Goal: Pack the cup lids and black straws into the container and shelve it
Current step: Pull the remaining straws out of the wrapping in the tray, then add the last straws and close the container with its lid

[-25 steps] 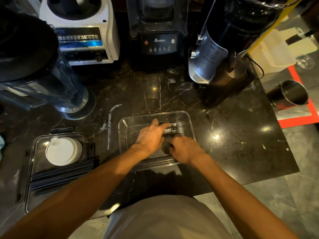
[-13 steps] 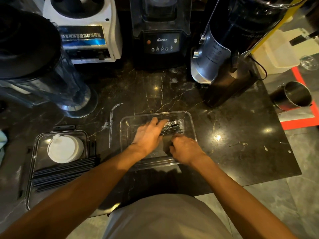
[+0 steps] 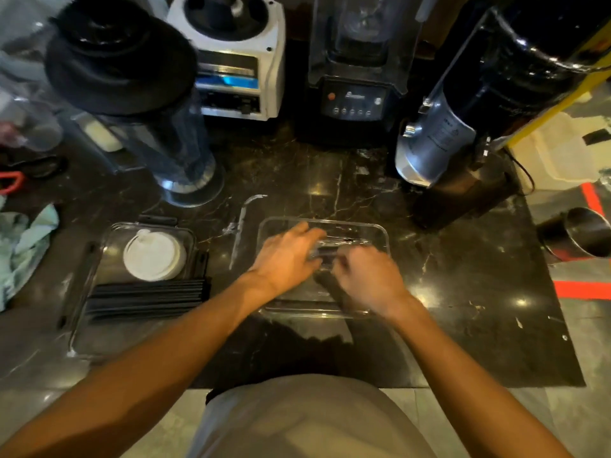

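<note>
Both hands still in the clear container [image 3: 380, 231]. Right hand [image 3: 367, 279] has crept up to the straw bundle [image 3: 329, 252], fingers curled; left hand [image 3: 284, 256] flat on it. Grip blurred, can't tell. Lids [image 3: 153, 254], most straws [image 3: 145, 297] still left tray [image 3: 82, 285].

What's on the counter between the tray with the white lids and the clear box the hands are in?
In the head view, a thin clear plastic strip lies on the dark counter between the lid tray and the clear box.
</note>
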{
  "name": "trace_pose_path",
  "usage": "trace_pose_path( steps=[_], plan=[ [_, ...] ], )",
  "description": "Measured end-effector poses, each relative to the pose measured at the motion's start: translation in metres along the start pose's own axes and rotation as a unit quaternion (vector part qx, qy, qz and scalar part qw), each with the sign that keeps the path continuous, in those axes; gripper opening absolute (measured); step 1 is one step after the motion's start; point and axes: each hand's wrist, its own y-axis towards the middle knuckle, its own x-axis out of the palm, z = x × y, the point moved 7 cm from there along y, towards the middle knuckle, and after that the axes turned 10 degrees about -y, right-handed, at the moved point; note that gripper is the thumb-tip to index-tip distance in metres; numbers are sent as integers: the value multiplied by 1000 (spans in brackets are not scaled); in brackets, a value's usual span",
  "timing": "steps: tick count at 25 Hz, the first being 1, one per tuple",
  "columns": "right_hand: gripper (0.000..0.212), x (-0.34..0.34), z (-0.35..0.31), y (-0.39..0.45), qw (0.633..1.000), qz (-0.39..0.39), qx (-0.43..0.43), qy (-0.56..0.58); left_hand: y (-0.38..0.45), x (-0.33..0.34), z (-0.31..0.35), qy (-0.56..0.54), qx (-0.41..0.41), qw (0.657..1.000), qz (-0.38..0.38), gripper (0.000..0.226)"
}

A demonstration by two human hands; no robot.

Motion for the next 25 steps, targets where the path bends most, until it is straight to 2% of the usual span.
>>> trace_pose_path(
  steps=[2,4,6,8,10,12,16,21,25],
  plan=[
    [21,-36,-26,5,993,111,-17,36,-26,-53,-10,-52,-5,996,77,46],
    [32,-50,-68,12,982,152,-71,87,-64,-103,-32,-76,-15,985,153,45],
    [39,-43,-118,18,975,132,-141,107,-108,-133,-61,-56,-48,980,187,48],
    [42,-18,-170,18,972,71,-202,98,-151,-146,-91,-20,-92,976,199,50],
    [45,10,-214,12,965,31,-256,55,-189,-143,-123,25,-133,976,173,63],
    [51,32,-244,4,957,23,-290,8,-217,-126,-151,66,-174,976,110,82],
    [70,64,-273,1,957,45,-265,-109,-243,-104,-186,83,-246,964,59,98],
    [86,86,-278,18,967,8,-181,-179,-236,-101,-209,105,-249,962,40,100],
    [76,99,-280,27,970,-37,-177,-162,-227,-96,-219,99,-244,965,12,86]
  ],
)
